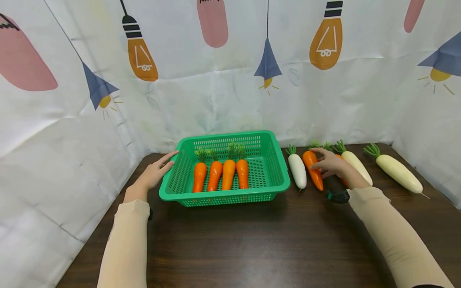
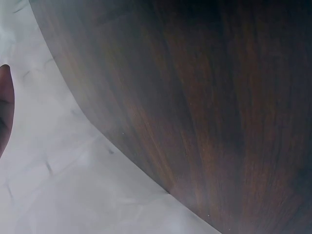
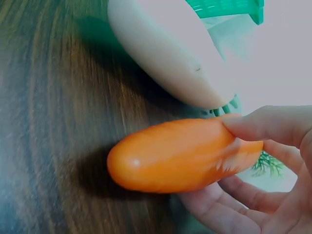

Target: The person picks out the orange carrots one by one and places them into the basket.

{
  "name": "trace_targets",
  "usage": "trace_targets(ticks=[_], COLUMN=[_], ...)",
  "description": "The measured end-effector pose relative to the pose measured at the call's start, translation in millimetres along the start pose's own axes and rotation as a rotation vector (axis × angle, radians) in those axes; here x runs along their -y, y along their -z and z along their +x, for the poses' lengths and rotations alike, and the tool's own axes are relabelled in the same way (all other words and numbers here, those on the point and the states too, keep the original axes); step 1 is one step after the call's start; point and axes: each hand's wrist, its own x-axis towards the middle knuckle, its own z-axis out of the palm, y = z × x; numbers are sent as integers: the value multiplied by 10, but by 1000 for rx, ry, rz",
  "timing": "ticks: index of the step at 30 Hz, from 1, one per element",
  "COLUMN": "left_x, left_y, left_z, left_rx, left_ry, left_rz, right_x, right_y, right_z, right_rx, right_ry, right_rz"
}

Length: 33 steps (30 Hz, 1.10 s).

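In the head view my left hand point(image 1: 155, 173) is at the left rim of a green plastic basket point(image 1: 223, 197), fingers extended against its edge; the left wrist view catches just one of its fingertips point(image 2: 6, 105). Inside the basket several orange carrots with leafy tops, such as one carrot point(image 1: 228, 175), lie side by side. Over to the right, my right hand point(image 1: 329, 163) holds another carrot point(image 1: 312, 168) between thumb and fingers. Seen from the right wrist, the thumb lies on one side of that carrot point(image 3: 168, 156) and the other fingers on the opposite side, near its leafy end.
A white radish point(image 1: 297, 171) lies between the basket and the held carrot. Right of my hand are a partly hidden carrot point(image 1: 340, 157), a second radish point(image 1: 357, 166) and a third radish point(image 1: 399, 173). A printed white curtain point(image 1: 230, 100) hangs behind the dark wooden table point(image 1: 230, 244).
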Motion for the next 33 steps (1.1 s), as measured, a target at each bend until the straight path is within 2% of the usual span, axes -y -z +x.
trace_targets(ticks=[18, 33], left_x=[10, -30], left_y=[-3, 2], left_z=[0, -7], left_rx=[3, 3], left_ry=[4, -4], left_rz=[2, 18], right_x=[5, 330], right_y=[179, 156], right_z=[-157, -329], right_rx=[3, 2], right_ry=[82, 149], right_rz=[118, 145])
